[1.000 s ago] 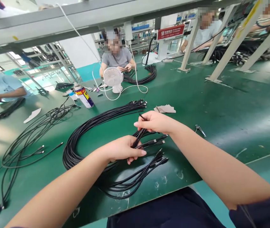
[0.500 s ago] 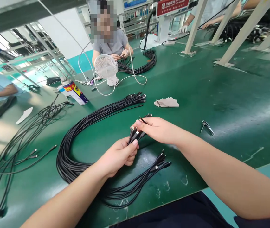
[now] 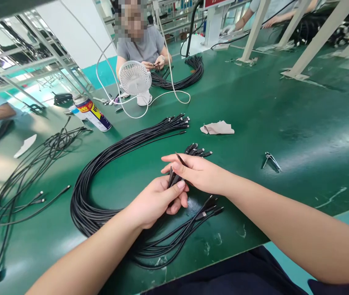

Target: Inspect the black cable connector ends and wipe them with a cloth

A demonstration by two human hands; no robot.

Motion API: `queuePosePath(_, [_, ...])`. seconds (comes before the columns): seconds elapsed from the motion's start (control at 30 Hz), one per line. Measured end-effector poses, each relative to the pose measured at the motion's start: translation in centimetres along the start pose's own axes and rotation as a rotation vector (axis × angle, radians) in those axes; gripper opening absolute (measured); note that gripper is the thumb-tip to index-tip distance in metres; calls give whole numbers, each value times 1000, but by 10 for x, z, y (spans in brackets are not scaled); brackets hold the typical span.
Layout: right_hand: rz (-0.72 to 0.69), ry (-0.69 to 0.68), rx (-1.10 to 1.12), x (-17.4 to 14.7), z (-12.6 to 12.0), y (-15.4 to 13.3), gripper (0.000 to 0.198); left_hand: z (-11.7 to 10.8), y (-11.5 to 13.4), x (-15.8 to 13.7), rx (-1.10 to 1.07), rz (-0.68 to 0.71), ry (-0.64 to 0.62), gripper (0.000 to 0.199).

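Note:
My left hand (image 3: 157, 200) is closed round a bunch of black cables, and their connector ends (image 3: 174, 179) stick up past the thumb. Directly above it, my right hand (image 3: 203, 173) has a slim, dark, pointed piece (image 3: 180, 159) between thumb and fingers; its exact kind is unclear. More cable connectors (image 3: 197, 150) show beyond the right hand, which hides part of the bunch. A large curved bundle of black cables (image 3: 100, 168) lies left of my hands. Below them, a smaller group of cables (image 3: 177, 237) rests near the table edge.
On the green table (image 3: 248, 119) lie a crumpled cloth (image 3: 217, 128), nail clippers (image 3: 272, 161) and loose cables (image 3: 23, 180). A spray can (image 3: 93, 114) and white fan (image 3: 135, 80) stand further back. A co-worker (image 3: 140, 45) sits opposite, handling something small.
My right hand has shifted slightly down and left over the connectors, its fingers now more stretched. More connector ends show beyond it. The view has tilted a little.

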State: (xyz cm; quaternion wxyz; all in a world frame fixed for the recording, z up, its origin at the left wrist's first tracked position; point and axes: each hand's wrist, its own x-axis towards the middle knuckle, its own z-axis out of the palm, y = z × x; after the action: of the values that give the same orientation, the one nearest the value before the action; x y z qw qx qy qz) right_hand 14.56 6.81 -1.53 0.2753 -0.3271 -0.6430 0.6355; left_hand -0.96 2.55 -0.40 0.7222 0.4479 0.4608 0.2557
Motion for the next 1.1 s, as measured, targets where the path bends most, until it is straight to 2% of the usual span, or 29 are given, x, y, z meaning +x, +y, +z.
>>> queuePosePath(0.1, [-21, 60, -32, 1, -4, -4, 55, -4, -14, 1, -157, 43, 44, 33])
queuePosePath(0.2, [-28, 170, -135, 1, -5, -9, 35, -10, -19, 3, -229, 86, 60, 35])
queuePosePath(0.3, [26, 258, -266, 3, -4, -11, 17, -17, -18, 7, -220, 80, 31, 40])
queuePosePath(0.4, [123, 219, -246, 3, -4, -10, 23, -22, -20, 11, -213, 24, -22, 43])
queuePosePath(0.47, [139, 176, -231, 3, -5, -7, 19, -24, -22, 13, -223, -14, -65, 46])
queuePosePath(0.63, [85, 19, -149, 3, -11, -1, 14, -25, -17, 10, -230, -26, -115, 55])
queuePosePath(0.7, [63, 0, -142, 3, -12, 1, 11, -24, -14, 9, -243, -13, -107, 57])
queuePosePath(0.8, [20, 25, -242, 2, -11, 1, 12, -24, -13, 9, -229, -1, -107, 55])
queuePosePath(0.93, [-134, 100, -462, 1, -10, -1, 15, -22, -12, 9, -152, 40, -89, 51])
queuePosePath(1.0, [-208, 121, -497, 1, -8, -1, 17, -21, -11, 7, -122, 86, -54, 49])
queuePosePath(1.1, [-237, 149, -502, 2, -5, 1, 18, -21, -11, 5, -59, 116, -18, 45])
